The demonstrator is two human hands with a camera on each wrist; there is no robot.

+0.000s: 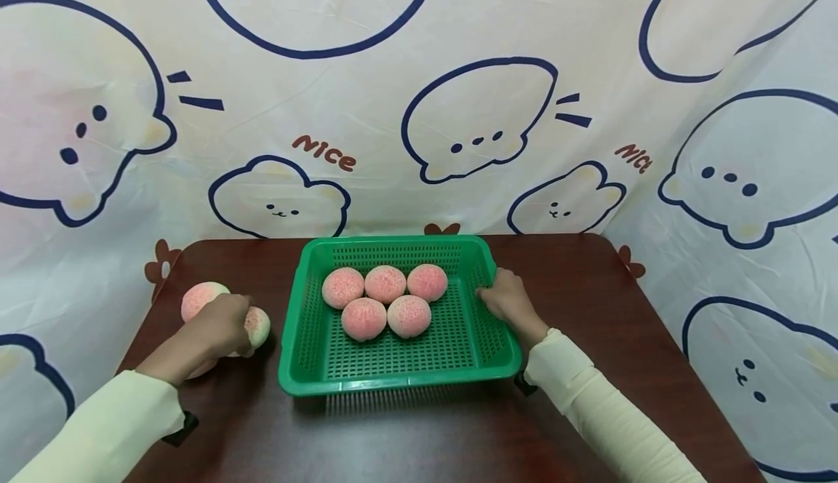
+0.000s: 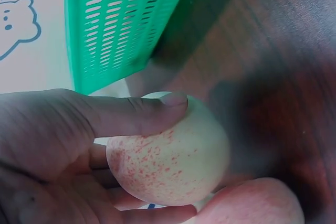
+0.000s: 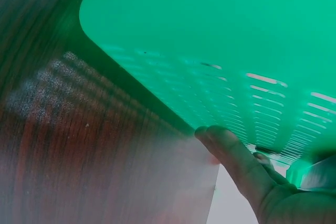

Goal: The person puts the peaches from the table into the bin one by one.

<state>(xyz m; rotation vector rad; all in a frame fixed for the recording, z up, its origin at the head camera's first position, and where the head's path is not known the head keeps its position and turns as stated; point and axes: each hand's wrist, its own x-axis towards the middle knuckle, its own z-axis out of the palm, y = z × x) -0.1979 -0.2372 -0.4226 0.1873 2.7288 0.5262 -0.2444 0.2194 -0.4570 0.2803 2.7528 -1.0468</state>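
My left hand (image 1: pixel 222 326) is on the left side of the table, with thumb and fingers round a pale, pink-speckled peach (image 2: pixel 173 161). Beside it in the left wrist view lies a second peach (image 2: pixel 257 203). In the head view, another peach (image 1: pixel 201 299) shows past the hand, and part of one (image 1: pixel 203 369) peeks out under the wrist. A green perforated plastic basket (image 1: pixel 399 381) stands mid-table with several peaches (image 1: pixel 364 319) inside. My right hand (image 1: pixel 513 301) grips the basket's right rim; the right wrist view catches its fingers against the basket's outer wall (image 3: pixel 220 19).
The dark brown wooden table (image 1: pixel 589 366) extends to both sides of the basket. A white cloth (image 1: pixel 366 105) printed with cartoon bears hangs behind the table and along its left and right sides.
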